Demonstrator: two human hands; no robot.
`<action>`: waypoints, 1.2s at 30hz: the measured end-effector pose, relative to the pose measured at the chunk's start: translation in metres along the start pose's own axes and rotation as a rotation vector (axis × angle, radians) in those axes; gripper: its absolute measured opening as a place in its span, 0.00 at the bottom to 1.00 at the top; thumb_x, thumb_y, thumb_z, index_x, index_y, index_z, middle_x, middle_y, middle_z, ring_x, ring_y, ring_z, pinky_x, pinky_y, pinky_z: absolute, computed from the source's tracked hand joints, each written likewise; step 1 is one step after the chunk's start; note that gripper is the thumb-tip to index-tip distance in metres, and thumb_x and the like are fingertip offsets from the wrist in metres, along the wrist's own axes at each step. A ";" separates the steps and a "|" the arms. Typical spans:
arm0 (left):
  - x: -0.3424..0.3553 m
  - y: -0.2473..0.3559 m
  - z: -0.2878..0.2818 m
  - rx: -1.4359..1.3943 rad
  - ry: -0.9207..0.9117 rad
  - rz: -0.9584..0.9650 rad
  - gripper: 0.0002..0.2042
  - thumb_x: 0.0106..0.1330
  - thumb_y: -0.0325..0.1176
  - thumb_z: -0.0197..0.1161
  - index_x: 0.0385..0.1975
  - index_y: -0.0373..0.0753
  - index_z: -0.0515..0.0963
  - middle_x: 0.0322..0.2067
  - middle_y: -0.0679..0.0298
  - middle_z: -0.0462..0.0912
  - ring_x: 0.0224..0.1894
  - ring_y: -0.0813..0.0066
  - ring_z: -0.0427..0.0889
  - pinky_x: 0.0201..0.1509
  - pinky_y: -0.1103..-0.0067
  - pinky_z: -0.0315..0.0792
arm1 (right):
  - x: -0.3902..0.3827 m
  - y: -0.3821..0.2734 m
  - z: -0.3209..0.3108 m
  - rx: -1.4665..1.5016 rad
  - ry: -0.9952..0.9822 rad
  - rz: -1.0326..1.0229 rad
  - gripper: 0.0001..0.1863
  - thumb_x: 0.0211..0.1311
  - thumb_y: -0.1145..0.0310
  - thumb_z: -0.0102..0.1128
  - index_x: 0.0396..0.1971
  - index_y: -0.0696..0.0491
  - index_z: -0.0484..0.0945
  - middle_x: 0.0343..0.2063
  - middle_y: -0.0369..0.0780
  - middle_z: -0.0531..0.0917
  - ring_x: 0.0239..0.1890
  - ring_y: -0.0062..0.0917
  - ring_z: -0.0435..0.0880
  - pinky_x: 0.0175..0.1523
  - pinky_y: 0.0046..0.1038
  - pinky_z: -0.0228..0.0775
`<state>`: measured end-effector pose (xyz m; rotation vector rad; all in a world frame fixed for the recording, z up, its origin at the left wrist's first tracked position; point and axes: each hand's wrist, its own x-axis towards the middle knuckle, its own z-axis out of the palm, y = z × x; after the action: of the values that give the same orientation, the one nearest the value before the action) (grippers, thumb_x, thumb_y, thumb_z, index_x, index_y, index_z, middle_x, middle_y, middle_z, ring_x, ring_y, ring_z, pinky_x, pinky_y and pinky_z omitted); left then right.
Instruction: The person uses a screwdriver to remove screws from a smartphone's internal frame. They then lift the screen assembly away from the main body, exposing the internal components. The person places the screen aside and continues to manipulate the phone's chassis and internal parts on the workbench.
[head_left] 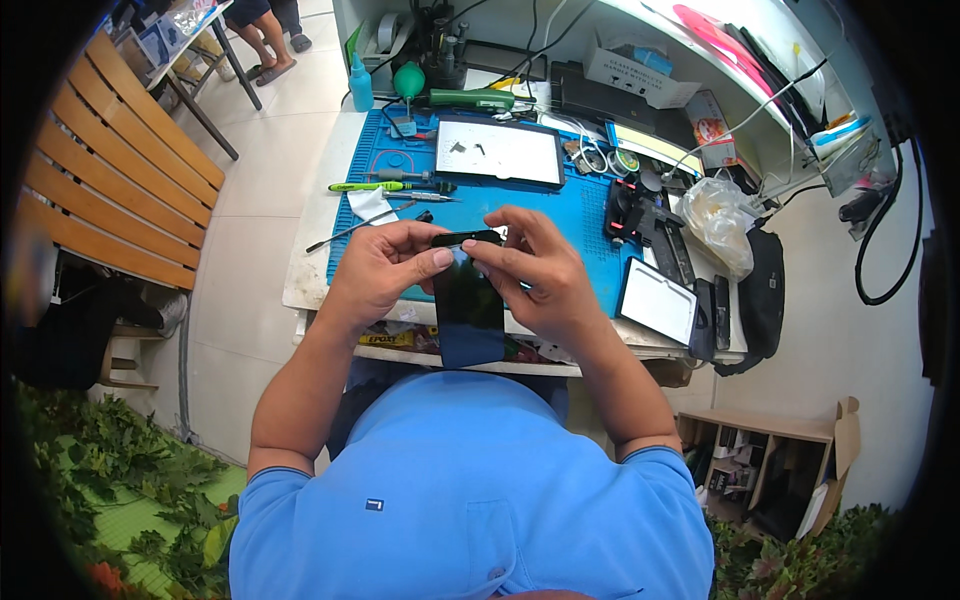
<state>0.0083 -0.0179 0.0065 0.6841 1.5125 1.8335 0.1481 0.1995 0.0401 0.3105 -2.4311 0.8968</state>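
Over the front edge of the bench, a dark glossy phone screen [470,312] hangs down toward me, its upper end between my two hands. A narrow black piece [466,239] lies across that end; how it joins the screen is hard to tell. My left hand [382,272] is closed on the upper left corner, thumb on the near side. At the upper right, my right hand [540,272] pinches the edge between thumb and fingers, its index finger bent. A blue work mat [560,215] lies just beyond both hands.
On the mat are a white-topped tray [500,152], a green pen-like tool [368,186], a thin dark tool [350,232] and white paper [368,206]. To the right stand a black clamp-like fixture [640,215], a white panel [657,300] and a plastic bag [718,225]. A wooden slatted bench [120,170] is at left.
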 end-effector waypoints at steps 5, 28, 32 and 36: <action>-0.003 0.002 0.005 -0.058 -0.015 -0.009 0.15 0.74 0.31 0.78 0.55 0.30 0.88 0.39 0.61 0.92 0.39 0.78 0.90 0.41 0.79 0.86 | -0.011 0.000 0.004 -0.013 0.026 -0.021 0.25 0.63 0.84 0.74 0.58 0.47 0.92 0.57 0.43 0.82 0.46 0.31 0.88 0.47 0.33 0.87; -0.003 -0.002 0.008 -0.121 0.000 0.023 0.17 0.75 0.30 0.78 0.58 0.29 0.86 0.41 0.58 0.94 0.40 0.76 0.92 0.43 0.78 0.86 | -0.018 0.008 0.010 0.150 0.110 -0.026 0.25 0.59 0.86 0.77 0.55 0.48 0.94 0.56 0.42 0.82 0.47 0.29 0.89 0.51 0.30 0.90; -0.003 0.006 0.008 -0.116 0.014 0.047 0.17 0.75 0.30 0.78 0.58 0.29 0.87 0.41 0.59 0.93 0.40 0.77 0.91 0.44 0.78 0.86 | -0.011 0.006 0.010 0.175 0.122 -0.014 0.24 0.61 0.86 0.77 0.54 0.47 0.94 0.56 0.42 0.82 0.44 0.28 0.89 0.49 0.29 0.90; -0.002 0.006 0.004 -0.096 0.015 0.068 0.17 0.75 0.30 0.78 0.58 0.29 0.86 0.41 0.60 0.93 0.40 0.77 0.91 0.44 0.78 0.86 | -0.005 0.002 0.008 0.194 0.123 -0.007 0.22 0.63 0.86 0.76 0.54 0.47 0.94 0.57 0.42 0.83 0.43 0.26 0.90 0.48 0.29 0.91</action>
<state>0.0114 -0.0178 0.0133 0.6850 1.4162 1.9520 0.1480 0.1955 0.0315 0.3229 -2.2336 1.1187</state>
